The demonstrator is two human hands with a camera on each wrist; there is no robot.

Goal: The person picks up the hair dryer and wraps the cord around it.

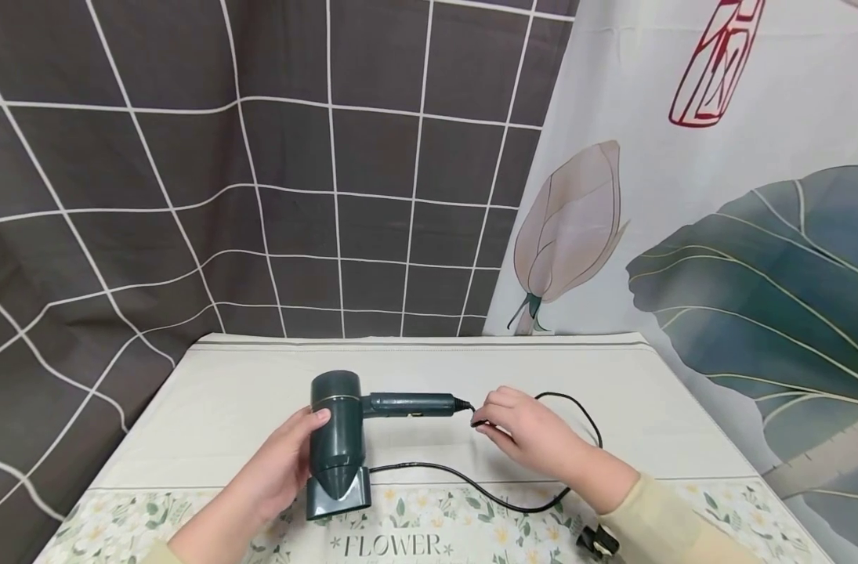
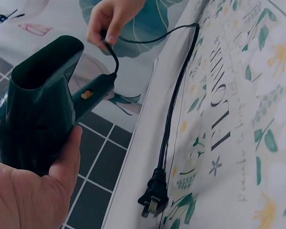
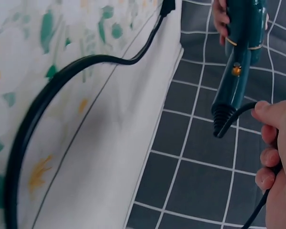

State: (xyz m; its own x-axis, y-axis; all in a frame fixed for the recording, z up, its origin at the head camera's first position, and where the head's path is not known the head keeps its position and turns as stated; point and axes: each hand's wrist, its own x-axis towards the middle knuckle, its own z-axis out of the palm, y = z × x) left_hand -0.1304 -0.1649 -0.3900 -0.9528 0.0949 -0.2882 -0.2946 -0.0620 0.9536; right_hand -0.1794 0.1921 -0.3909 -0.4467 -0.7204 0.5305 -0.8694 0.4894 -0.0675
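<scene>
A dark green hair dryer (image 1: 338, 427) is held above the table, its flat nozzle (image 1: 338, 495) towards the near side and its handle (image 1: 409, 404) pointing right. My left hand (image 1: 280, 466) grips the barrel from the left, thumb on top. My right hand (image 1: 523, 427) pinches the black cord (image 3: 240, 110) a little way beyond the handle's end. From there the cord loops round behind the right hand and back across the table. Its two-pin plug (image 2: 155, 198) lies on the cloth in the left wrist view, while in the head view the nozzle hides it.
A white cover (image 1: 245, 392) with a floral band and the word FLOWER (image 1: 393, 544) lies over the table. Behind it hangs a dark grid-patterned curtain (image 1: 372, 149), with a lotus-print cloth (image 1: 682, 313) on the right. A small black object (image 1: 598, 540) sits beside the right sleeve.
</scene>
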